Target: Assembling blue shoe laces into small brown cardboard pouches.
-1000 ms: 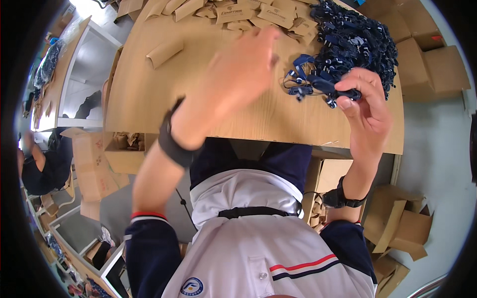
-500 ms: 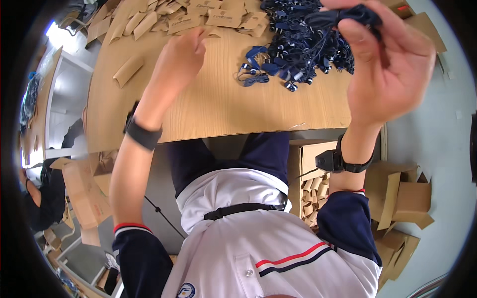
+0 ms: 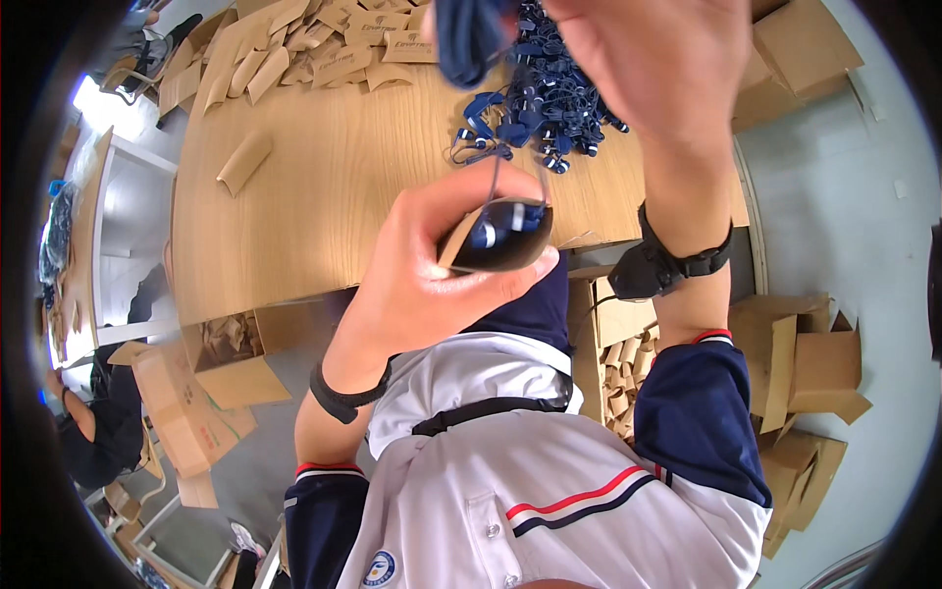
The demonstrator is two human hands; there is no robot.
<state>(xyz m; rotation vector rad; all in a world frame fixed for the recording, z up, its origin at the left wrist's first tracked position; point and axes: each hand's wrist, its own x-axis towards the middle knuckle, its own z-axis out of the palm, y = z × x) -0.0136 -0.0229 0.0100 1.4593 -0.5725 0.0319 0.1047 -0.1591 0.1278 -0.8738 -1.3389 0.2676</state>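
Note:
My left hand [image 3: 388,280] is wrapped round a brown card pillow box [image 3: 512,257], held in front of the table edge with its open end toward me. Dark blue earbuds [image 3: 500,228] with pale bands sit inside that opening. Thin wires run up from them toward my right hand [image 3: 667,64], raised high at the top of the view. It grips a folded bundle of dark blue earphone cable [image 3: 465,44], partly cut off and blurred. Beyond the hands lies a heap of blue earphones [image 3: 564,93]. Flat brown pillow boxes [image 3: 339,64] are piled to its left.
A single pillow box [image 3: 244,163] lies at the left of the wooden table [image 3: 324,196]. Below the table, a carton of small boxes [image 3: 620,378] stands right and an open carton [image 3: 235,381] left. More cartons [image 3: 824,363] stand at right. Another person [image 3: 103,422] sits far left.
My left hand has come from the box pile toward me, now holding a pillow box. My right hand has moved left with the earphones, whose earbuds are now in the box opening.

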